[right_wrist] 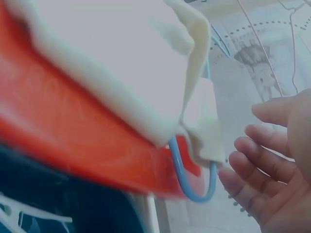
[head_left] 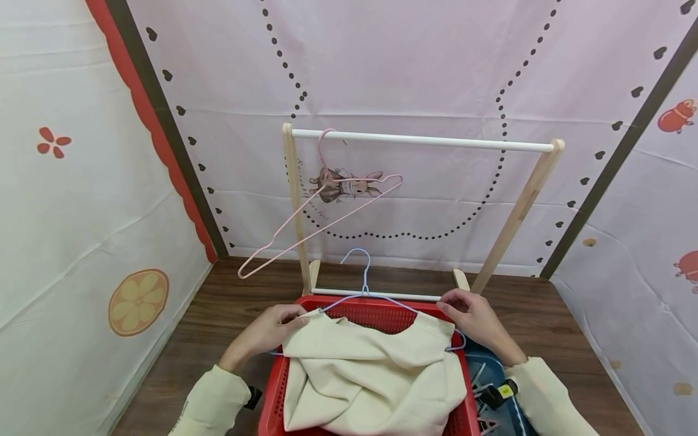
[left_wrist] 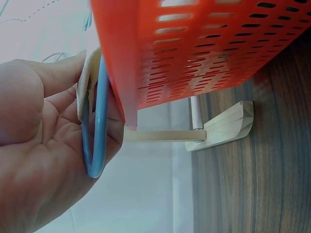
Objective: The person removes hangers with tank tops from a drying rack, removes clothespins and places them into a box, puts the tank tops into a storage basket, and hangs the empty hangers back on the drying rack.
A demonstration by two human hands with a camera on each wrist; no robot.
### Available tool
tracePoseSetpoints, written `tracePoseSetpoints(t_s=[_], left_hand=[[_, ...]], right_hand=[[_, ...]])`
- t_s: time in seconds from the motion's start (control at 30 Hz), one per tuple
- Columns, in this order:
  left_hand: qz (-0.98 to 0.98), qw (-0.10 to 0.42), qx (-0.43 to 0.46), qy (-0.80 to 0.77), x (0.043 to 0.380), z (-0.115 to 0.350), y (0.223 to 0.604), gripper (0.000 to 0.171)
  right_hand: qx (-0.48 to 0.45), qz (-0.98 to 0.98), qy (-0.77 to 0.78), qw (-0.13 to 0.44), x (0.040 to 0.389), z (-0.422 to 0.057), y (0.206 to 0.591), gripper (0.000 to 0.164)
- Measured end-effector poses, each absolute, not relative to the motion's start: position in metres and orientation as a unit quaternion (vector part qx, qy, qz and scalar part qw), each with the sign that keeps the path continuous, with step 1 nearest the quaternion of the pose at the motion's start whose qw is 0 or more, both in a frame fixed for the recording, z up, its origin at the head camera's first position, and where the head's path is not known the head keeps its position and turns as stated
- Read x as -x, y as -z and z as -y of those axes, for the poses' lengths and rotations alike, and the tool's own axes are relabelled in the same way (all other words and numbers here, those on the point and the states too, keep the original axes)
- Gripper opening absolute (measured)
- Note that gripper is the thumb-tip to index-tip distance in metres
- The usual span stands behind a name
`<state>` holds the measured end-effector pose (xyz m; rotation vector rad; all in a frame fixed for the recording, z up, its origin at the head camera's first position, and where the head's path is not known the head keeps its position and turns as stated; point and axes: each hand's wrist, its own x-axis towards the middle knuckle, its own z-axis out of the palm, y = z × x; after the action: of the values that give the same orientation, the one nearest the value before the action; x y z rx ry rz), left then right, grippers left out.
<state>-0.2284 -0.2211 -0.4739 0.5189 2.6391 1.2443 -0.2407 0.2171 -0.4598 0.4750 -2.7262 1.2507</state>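
Observation:
A cream sleeveless top lies over the red basket with a blue hanger inside it, its hook standing up past the neckline. My left hand pinches the top's left shoulder against the hanger. In the left wrist view the thumb of that hand presses the cloth, and the hanger's rounded end lies across its fingers. My right hand is by the other shoulder; in the right wrist view its fingers are loosely spread, beside the hanger's end, gripping nothing.
Behind the basket stands a wooden rack with a white rail. A bare pink hanger hangs at the rail's left end. To the basket's right, a blue bin holds several hangers and clips. Printed fabric walls surround the brown table.

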Motion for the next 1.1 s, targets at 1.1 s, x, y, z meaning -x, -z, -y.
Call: tracePoseSetpoints(t_s=[1.1], left_hand=[[-0.889, 0.068, -0.169, -0.421, 0.222, 0.219, 0.472, 0.015]], right_hand=[[-0.264, 0.883, -0.387, 0.013, 0.255, -0.169, 0.469, 0.016]])
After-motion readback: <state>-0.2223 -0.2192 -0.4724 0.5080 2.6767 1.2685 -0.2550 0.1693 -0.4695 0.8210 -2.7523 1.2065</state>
